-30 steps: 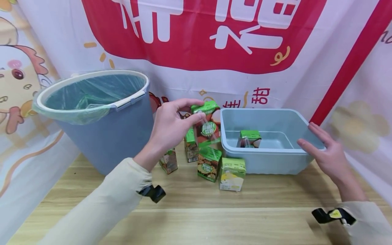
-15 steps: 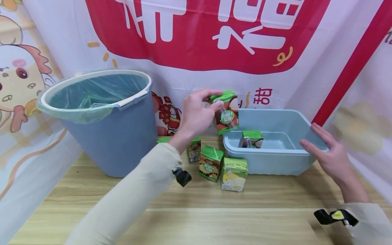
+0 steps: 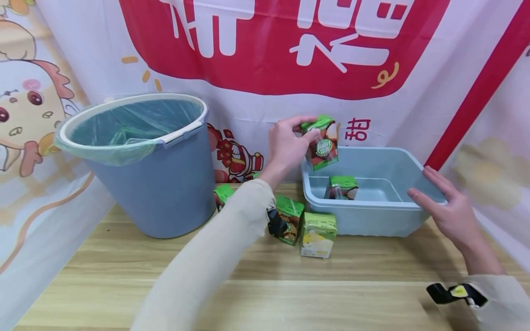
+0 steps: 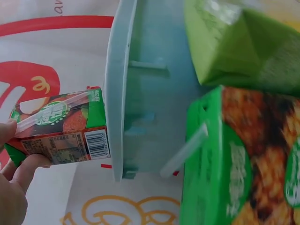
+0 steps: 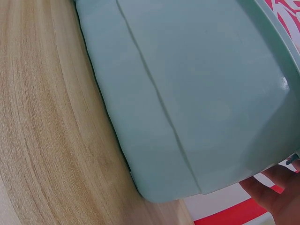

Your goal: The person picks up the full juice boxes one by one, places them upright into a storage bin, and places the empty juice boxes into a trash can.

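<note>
My left hand (image 3: 287,145) pinches a small green-topped juice box (image 3: 324,148) with a clear straw on its side. The box hangs tilted over the left end of a light blue plastic bin (image 3: 372,216); the left wrist view shows the box's barcode end right at the bin's rim. Inside the bin sits a similar juice box (image 3: 342,188). At the bin's right end my right hand (image 3: 449,211) grips the rim, thumb over the inside and fingers along the outer wall. In the right wrist view its fingers (image 5: 262,192) lie against the end wall.
In front of the bin stand a yellow-green carton (image 3: 319,235) and a brown-green juice box (image 3: 291,214), the latter partly behind my left sleeve. Another green-topped box (image 3: 223,194) is beside a tall blue bucket (image 3: 157,193) lined with a clear bag. A printed cloth (image 3: 265,73) hangs behind.
My left hand has carried the juice box up and right, from the group between bucket and bin to above the bin's left end. The right hand stays on the bin.
</note>
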`<state>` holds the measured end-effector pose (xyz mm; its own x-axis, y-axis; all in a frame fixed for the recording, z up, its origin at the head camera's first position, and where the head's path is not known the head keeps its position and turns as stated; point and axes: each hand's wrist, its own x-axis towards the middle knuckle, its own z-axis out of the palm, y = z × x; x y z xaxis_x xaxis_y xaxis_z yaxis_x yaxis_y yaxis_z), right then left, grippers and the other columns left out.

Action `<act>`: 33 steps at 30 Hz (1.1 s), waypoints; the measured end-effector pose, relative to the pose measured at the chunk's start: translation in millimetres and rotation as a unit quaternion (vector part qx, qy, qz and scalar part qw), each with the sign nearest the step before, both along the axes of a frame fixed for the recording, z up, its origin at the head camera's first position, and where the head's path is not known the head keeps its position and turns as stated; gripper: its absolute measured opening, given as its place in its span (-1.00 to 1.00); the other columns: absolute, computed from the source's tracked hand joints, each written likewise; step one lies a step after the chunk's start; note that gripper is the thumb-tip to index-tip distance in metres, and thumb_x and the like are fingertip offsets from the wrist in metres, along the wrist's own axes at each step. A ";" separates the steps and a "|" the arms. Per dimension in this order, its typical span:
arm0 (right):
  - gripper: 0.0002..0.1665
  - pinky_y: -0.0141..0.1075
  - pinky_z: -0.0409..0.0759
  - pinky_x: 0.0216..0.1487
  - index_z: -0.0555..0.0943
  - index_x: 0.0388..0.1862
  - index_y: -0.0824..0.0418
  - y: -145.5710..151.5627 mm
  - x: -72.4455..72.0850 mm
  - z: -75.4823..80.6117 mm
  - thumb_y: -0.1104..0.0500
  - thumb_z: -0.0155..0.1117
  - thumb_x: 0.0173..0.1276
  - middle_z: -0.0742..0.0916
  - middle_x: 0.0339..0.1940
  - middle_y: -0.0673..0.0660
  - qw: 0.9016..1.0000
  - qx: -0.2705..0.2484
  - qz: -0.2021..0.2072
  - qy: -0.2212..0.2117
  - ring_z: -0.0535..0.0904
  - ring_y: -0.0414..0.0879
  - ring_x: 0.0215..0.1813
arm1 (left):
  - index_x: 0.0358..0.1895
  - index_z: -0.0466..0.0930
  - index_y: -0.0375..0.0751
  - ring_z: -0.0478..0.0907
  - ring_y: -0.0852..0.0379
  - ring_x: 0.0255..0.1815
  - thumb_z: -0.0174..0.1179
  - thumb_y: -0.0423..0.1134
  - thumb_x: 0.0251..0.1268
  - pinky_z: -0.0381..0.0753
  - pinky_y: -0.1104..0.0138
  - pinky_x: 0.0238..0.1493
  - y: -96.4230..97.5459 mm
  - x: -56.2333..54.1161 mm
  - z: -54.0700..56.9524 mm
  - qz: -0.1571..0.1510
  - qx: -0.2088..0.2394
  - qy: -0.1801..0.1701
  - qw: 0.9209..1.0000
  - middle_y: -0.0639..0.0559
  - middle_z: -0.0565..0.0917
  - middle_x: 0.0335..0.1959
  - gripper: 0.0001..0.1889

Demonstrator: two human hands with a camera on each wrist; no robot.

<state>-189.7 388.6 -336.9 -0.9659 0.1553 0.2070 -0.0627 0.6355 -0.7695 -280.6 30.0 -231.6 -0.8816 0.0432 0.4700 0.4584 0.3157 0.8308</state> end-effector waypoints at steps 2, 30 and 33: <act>-0.09 0.36 0.14 0.66 0.08 0.76 -0.26 0.1 0.1 0.8 -0.19 0.23 0.57 0.07 0.79 -0.31 1.000 0.000 -0.002 -0.005 -0.17 0.19 0.83 | 0.18 0.80 0.05 0.69 0.19 -0.06 0.43 -0.17 0.41 0.71 0.42 -0.21 3.6 -3.1 -2.1 -0.002 0.004 -0.007 1.000 0.08 0.82 -0.04 -0.69; -0.12 -0.34 0.15 0.66 0.13 0.76 -0.19 3.8 0.0 -1.9 -0.13 0.25 0.57 0.12 0.78 -0.33 1.000 -0.006 -0.004 0.008 -0.14 0.03 0.84 | 0.08 0.84 0.06 0.69 0.15 0.08 0.46 -0.26 0.36 0.66 0.30 0.06 47.7 -22.5 -43.8 0.009 -0.074 -0.060 0.995 0.12 0.79 0.14 -0.73; -0.12 -0.30 0.17 0.66 0.13 0.75 -0.20 2.9 -0.7 -1.6 -0.14 0.25 0.57 0.13 0.77 -0.33 1.000 -0.006 -0.005 0.007 -0.14 0.04 0.84 | 0.06 0.84 0.05 0.65 0.15 0.12 0.46 -0.27 0.35 0.62 0.31 0.12 48.6 -24.4 -47.8 0.007 -0.082 -0.056 0.995 0.11 0.78 0.12 -0.74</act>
<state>-190.4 391.5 -338.5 -0.9615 0.1668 0.2183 -0.0675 0.6269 -0.7762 -305.0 78.6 -279.5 -0.9294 0.0976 0.3559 0.3596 0.4565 0.8138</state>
